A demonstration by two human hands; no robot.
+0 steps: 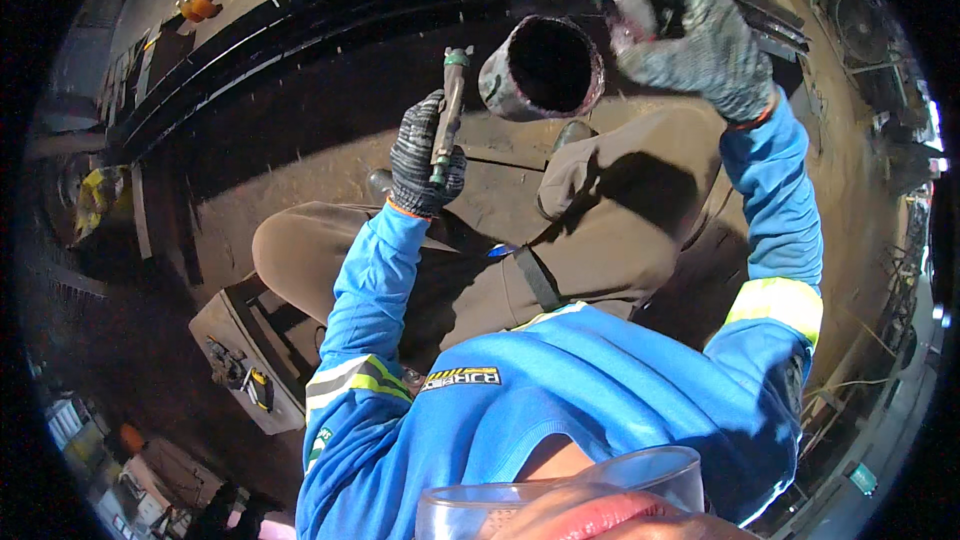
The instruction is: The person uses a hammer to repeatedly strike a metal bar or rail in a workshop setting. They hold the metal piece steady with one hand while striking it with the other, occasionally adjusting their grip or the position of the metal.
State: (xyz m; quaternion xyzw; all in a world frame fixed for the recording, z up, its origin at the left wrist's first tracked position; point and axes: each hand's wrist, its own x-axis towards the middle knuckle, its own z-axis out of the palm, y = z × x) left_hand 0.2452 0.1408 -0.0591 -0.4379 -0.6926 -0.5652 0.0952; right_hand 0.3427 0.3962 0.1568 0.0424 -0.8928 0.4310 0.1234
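Observation:
My left hand (420, 162), in a grey striped knit glove, is closed round a slim grey stick-shaped tool (449, 120) with green ends. The tool points up, away from my body. Just to its right is a short piece of pipe (512, 82), its dark round mouth facing me and its rim reddish and rough. Beyond the pipe's right side, my right hand (700, 40) is raised, also gloved. Its fingers curl round toward the thumb, with a pinkish stained patch at the fingertips. Whether anything sits between them I cannot make out.
Long dark metal beams (330, 35) run across behind the pipe. An orange object (198, 5) lies at the far left. A small box-like stand (262, 360) with tools on it is beside my left knee. A round fan-like unit (856, 25) stands at the far right.

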